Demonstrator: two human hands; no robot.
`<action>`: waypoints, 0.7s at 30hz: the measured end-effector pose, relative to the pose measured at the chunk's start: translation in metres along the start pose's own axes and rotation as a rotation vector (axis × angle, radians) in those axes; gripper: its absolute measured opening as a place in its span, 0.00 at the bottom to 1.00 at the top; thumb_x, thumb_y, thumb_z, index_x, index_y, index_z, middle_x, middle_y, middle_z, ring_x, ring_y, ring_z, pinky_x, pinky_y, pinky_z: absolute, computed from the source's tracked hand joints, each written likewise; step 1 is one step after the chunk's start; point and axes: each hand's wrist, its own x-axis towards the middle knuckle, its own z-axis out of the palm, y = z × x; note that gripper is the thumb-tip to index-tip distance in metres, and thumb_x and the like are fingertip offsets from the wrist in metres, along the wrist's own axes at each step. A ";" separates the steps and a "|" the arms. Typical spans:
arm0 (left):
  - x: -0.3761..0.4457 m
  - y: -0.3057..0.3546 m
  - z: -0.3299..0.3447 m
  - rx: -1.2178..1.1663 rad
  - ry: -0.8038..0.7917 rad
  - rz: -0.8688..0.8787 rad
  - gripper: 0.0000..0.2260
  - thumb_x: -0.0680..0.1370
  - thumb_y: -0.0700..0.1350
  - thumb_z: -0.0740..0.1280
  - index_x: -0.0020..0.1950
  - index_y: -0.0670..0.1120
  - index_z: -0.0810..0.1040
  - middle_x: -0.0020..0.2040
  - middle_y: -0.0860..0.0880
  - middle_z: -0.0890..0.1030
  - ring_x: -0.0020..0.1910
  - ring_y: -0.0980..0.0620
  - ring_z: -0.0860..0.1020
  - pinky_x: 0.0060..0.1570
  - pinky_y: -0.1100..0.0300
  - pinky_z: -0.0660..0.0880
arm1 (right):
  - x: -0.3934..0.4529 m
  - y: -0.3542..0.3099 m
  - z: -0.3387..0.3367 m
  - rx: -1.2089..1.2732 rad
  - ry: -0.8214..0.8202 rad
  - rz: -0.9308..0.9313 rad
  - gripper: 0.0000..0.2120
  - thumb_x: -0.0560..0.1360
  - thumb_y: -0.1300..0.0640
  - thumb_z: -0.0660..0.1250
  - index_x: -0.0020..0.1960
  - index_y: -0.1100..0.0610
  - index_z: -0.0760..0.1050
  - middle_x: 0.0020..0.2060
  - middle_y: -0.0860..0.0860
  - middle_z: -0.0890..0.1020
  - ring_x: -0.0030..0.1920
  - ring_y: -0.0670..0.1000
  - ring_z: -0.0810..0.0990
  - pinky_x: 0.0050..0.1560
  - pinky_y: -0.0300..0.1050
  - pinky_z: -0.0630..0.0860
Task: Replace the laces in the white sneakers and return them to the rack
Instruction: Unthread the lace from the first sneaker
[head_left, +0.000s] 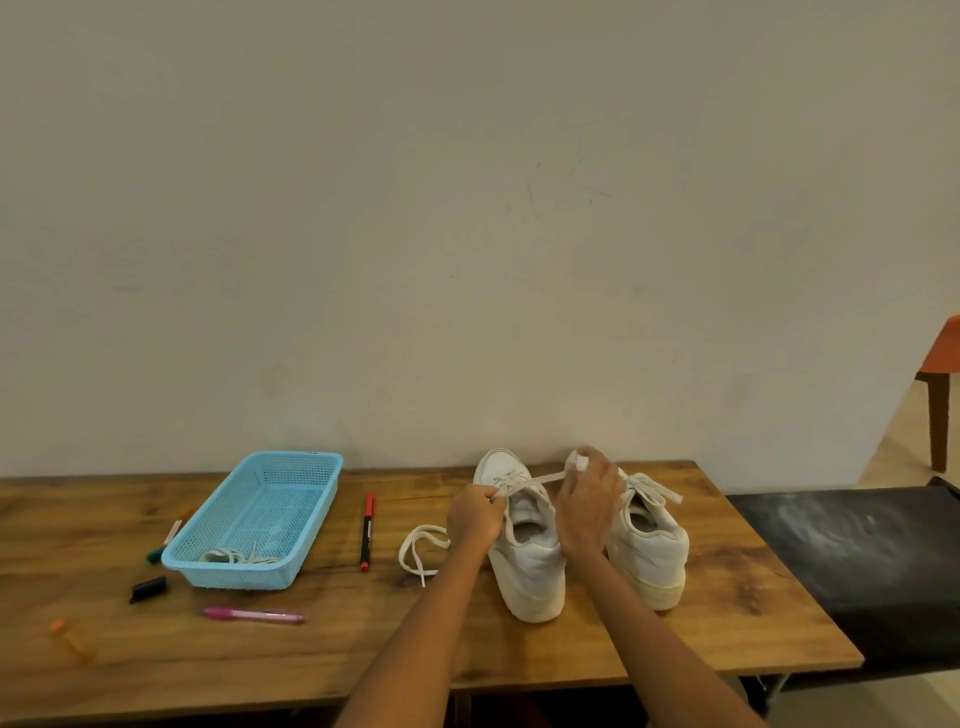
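Note:
Two white sneakers stand side by side on the wooden table, heels toward me. The left sneaker (527, 561) has a white lace (535, 482) stretched across its top. My left hand (475, 517) pinches that lace at the shoe's left side. My right hand (589, 506) holds the lace's other end, raised above the shoe's right side. A loose length of the lace (418, 548) loops on the table left of the shoe. The right sneaker (647, 545) is laced, partly hidden behind my right hand.
A light blue plastic basket (311, 470) at the left holds another white lace (236, 557). A red marker (368, 530), a pink pen (254, 615), a black cap (148, 588) and other pens lie around it. A black bench (857, 561) adjoins the table's right end.

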 end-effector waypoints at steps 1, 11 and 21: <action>0.000 0.000 0.000 0.000 0.001 0.001 0.10 0.78 0.44 0.61 0.39 0.48 0.78 0.38 0.47 0.78 0.40 0.49 0.75 0.37 0.60 0.66 | 0.002 -0.002 0.000 -0.045 -0.117 -0.126 0.13 0.80 0.55 0.58 0.63 0.57 0.72 0.59 0.57 0.74 0.60 0.56 0.71 0.56 0.49 0.69; 0.004 -0.001 0.000 0.005 -0.008 0.014 0.10 0.79 0.47 0.61 0.44 0.50 0.82 0.41 0.47 0.80 0.42 0.48 0.76 0.37 0.60 0.67 | 0.024 -0.031 0.004 0.268 -0.111 0.067 0.11 0.80 0.60 0.56 0.48 0.63 0.75 0.45 0.56 0.78 0.45 0.53 0.73 0.46 0.47 0.70; 0.001 0.001 0.001 0.016 0.017 0.005 0.11 0.79 0.44 0.61 0.43 0.46 0.81 0.38 0.48 0.76 0.37 0.51 0.72 0.28 0.63 0.62 | 0.047 -0.017 -0.014 -0.316 -0.724 -0.083 0.12 0.80 0.59 0.55 0.48 0.64 0.75 0.44 0.59 0.77 0.47 0.56 0.76 0.46 0.46 0.70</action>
